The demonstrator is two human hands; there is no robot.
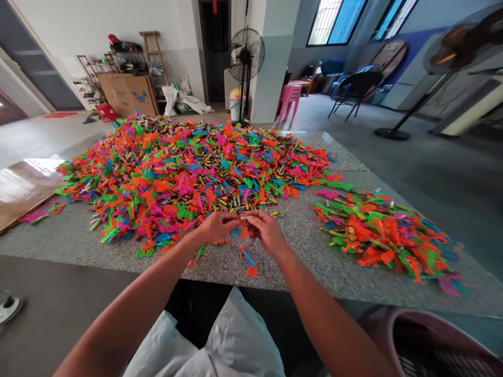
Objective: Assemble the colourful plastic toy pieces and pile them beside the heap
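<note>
My left hand [218, 226] and my right hand [268, 231] meet over the near edge of the big pile, fingers pinched together. A small pale tube [244, 218] is between the right thumb and fingers, close to the left fingertips. What the left fingers grip is too small to tell. Orange and blue plastic pieces [236, 233] show just below the fingers; whether they are held or lie on the table I cannot tell. Nearer me lie blue and orange toy guns [250, 261]. Ahead spreads a large heap of colourful plastic toy guns and small tubes [188, 180].
A smaller heap of toy guns and tubes [381, 235] lies right on the speckled stone table [306, 262]. A pinkish plastic basket [396, 319] stands below the table at lower right. Behind are a standing fan [245, 55], pink stools [290, 97] and a cardboard box [126, 94].
</note>
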